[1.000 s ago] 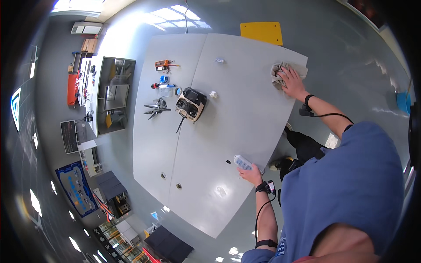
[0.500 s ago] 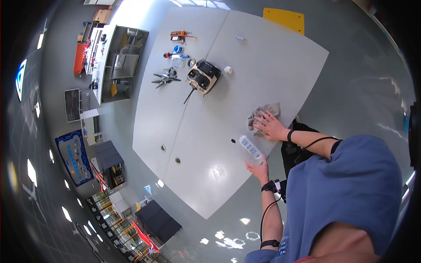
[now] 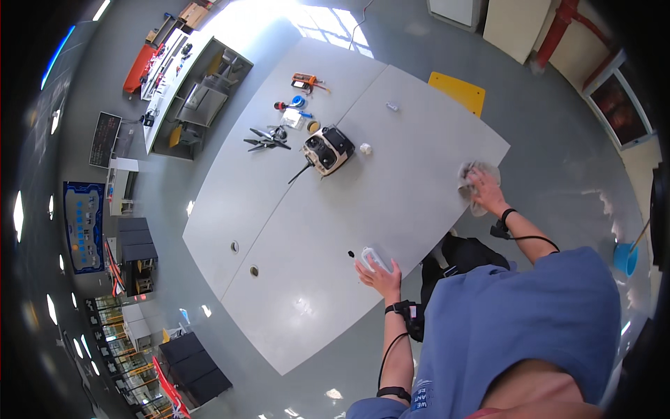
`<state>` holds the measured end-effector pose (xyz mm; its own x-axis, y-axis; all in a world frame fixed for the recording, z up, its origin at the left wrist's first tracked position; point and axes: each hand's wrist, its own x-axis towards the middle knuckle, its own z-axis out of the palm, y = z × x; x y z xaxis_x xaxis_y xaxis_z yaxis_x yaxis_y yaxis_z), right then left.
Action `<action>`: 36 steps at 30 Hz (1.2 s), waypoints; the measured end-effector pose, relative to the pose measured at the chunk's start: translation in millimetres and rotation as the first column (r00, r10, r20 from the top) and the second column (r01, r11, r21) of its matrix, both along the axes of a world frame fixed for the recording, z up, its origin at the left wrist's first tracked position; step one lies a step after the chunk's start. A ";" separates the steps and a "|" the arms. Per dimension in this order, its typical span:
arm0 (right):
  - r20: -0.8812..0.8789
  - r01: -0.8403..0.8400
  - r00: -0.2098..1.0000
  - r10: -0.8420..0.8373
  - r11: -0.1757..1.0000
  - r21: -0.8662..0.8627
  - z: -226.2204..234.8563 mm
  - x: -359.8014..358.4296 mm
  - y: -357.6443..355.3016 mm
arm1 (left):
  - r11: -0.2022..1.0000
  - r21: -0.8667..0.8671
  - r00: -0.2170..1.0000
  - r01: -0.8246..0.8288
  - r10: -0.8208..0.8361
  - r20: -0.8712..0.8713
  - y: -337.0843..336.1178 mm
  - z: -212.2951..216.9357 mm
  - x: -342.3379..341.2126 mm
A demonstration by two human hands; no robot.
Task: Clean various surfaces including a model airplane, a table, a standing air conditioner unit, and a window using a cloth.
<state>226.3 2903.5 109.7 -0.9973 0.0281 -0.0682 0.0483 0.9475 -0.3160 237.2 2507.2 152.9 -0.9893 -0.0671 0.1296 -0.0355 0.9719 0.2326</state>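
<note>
My left hand is closed around a white power strip near the table's close edge, fingers on one side and thumb on the other; its socket face is now mostly out of sight. A small black piece lies beside it. My right hand grips a crumpled grey cloth at the table's right edge, and part of the cloth hangs past that edge. Both hands rest on or just over the grey-white table.
On the far part of the table are a radio controller with an antenna, black propellers, an orange device, a blue roll and a crumpled white bit. A yellow chair stands beyond, and a blue bucket at right.
My right hand has carried the cloth rightward to the table's edge. My left hand has moved from the strip's near end to around it, and the strip has turned.
</note>
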 end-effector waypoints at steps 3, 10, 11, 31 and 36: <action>-0.040 0.264 0.963 -0.267 0.962 -0.067 -1.5 -15.0 39.7 | 0.996 0.072 0.999 0.044 -0.043 -0.015 17.8 4.1 -13.3; -0.028 0.270 0.963 -0.269 0.961 0.054 -12.4 -110.2 95.9 | 0.991 0.133 0.996 0.026 -0.038 0.086 82.5 -11.4 -17.4; -0.054 0.251 0.967 -0.249 0.967 0.039 -14.7 -132.9 103.9 | 0.994 0.109 0.991 -0.015 0.000 0.136 94.6 -16.9 -18.9; -0.068 -0.605 0.793 0.605 0.770 -0.203 16.1 -119.8 174.6 | 0.796 0.104 0.625 -0.596 0.379 0.682 343.5 -32.4 -120.2; -0.096 -0.652 0.756 0.647 0.734 -0.188 12.4 -186.1 159.0 | 0.830 0.138 0.620 -0.540 0.282 0.733 341.4 -35.7 -107.8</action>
<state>40.2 3062.5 122.0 -0.7690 -0.6387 0.0242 -0.5655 0.6622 -0.4916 129.4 2848.6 117.2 -0.6505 -0.3969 -0.6476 -0.6796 0.6849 0.2629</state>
